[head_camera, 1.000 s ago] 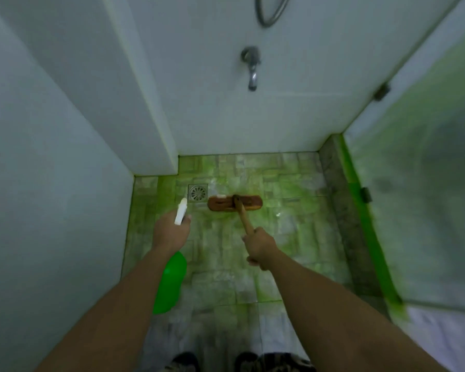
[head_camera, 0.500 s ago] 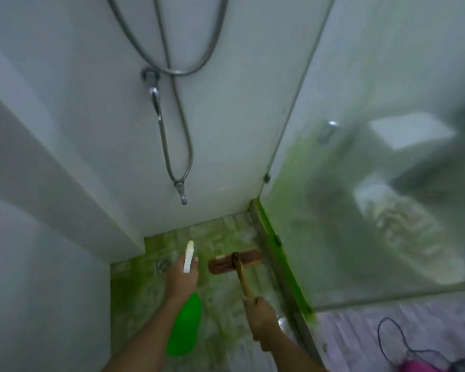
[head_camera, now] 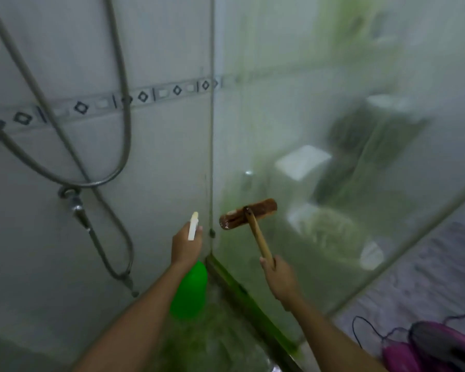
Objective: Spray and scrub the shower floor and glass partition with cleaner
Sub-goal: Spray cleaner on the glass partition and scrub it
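in the corner where the tiled wall [head_camera: 159, 162] meets the glass partition [head_camera: 320, 183], the person's left hand [head_camera: 185, 247] is wrapped round the neck of a green spray bottle [head_camera: 189, 291]; the white nozzle [head_camera: 193, 226] sticks up above the knuckles and the green body hangs below the wrist, its upper part covered by the hand. whether a finger sits on the trigger cannot be told. to the right of that grip, the right hand [head_camera: 278, 277] is clenched round the lower end of a wooden handle [head_camera: 258, 237], which runs up and to the left from the fist to the brown scrub brush head [head_camera: 249, 214]. the head lies against or very near the glass, just right of the corner seam; actual contact is hard to make out, and the bristles face away. green cleaner streaks the glass around and above the brush and pools along the sill [head_camera: 253, 304] below both hands. the shower floor [head_camera: 212, 345] shows only as a blurred green patch between the forearms. behind the fogged glass a toilet [head_camera: 306, 167] is a soft, smeared shape. left of the bottle hand a shower hose [head_camera: 118, 116] loops down the wall, cut off at the top edge. at the lower right, a pink and black object [head_camera: 440, 347] is cropped by the frame
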